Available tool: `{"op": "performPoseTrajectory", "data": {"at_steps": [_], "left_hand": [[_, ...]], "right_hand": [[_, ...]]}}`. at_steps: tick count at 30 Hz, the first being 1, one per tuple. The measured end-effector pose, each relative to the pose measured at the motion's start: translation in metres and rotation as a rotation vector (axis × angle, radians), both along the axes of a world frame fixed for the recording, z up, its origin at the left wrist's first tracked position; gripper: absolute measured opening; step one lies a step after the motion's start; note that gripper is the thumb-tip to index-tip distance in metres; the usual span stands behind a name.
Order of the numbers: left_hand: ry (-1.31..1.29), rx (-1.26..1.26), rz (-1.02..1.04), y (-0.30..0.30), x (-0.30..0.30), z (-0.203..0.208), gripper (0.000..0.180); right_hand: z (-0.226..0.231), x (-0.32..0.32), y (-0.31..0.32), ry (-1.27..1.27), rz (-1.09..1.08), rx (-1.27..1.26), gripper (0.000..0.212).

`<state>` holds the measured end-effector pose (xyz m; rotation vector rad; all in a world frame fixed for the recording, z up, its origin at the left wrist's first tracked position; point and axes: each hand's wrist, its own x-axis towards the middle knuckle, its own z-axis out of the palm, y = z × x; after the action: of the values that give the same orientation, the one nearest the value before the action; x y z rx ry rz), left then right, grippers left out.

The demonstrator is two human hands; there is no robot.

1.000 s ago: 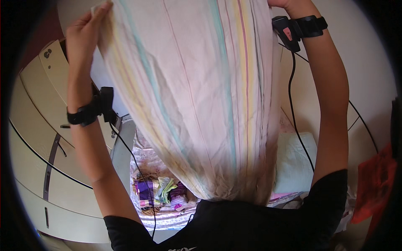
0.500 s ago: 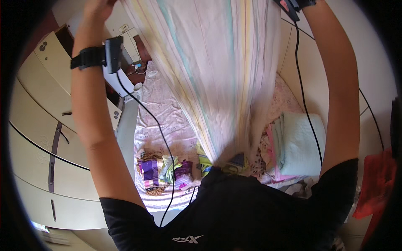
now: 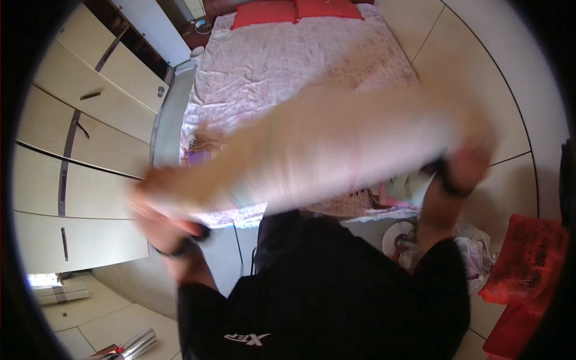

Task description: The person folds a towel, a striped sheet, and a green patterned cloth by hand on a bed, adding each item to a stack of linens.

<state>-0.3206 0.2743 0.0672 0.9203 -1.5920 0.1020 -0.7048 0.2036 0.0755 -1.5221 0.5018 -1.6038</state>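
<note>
Left hand (image 3: 157, 207) down low on the left, right hand (image 3: 471, 159) out on the right, and between them a pale, cream-coloured cloth (image 3: 324, 156) stretched in one long band across the middle of the view. It is all motion blur. Each hand sits at one end of the cloth and looks closed on it, though the fingers are too smeared to make out a clear grip. The cloth runs from lower left up to the right, hanging in the air above the bed (image 3: 300, 54), not lying on it.

Dark bands circle both wrists. The person's black shirt (image 3: 336, 300) fills the lower middle of the frame.

Under the cloth, the bed wears a pink patterned sheet, with two red pillows (image 3: 297, 9) at its far end. Small colourful items (image 3: 201, 150) lie on the sheet near the left edge, partly hidden by the cloth. A folded pale green piece (image 3: 408, 187) sits at the near right corner of the bed, just beside the right wrist.

Cream wardrobe doors (image 3: 78, 162) line the left side. On the tiled floor to the right, a red bag (image 3: 528, 258), with a white plastic bag (image 3: 474, 255) just beside it.
</note>
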Motion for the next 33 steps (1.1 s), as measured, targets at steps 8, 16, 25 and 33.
{"op": "performPoseTrajectory", "data": {"at_steps": [8,16,25,33], "left_hand": [[1.513,1.452,-0.563,0.187,0.012,-0.306,0.022],[0.948,1.587,-0.265,0.220,0.004,-0.342,0.024],[0.634,1.630,-0.326,0.361,0.018,-0.379,0.026],[0.507,0.984,-0.382,0.343,0.005,-0.347,0.010]], "right_hand": [[-0.284,0.019,0.157,0.285,0.501,1.070,0.036],[-0.335,0.057,0.235,0.336,0.230,1.253,0.028],[-0.372,0.035,0.359,0.419,0.283,1.555,0.036],[-0.385,0.036,0.345,0.469,-0.074,1.077,0.052]]}}
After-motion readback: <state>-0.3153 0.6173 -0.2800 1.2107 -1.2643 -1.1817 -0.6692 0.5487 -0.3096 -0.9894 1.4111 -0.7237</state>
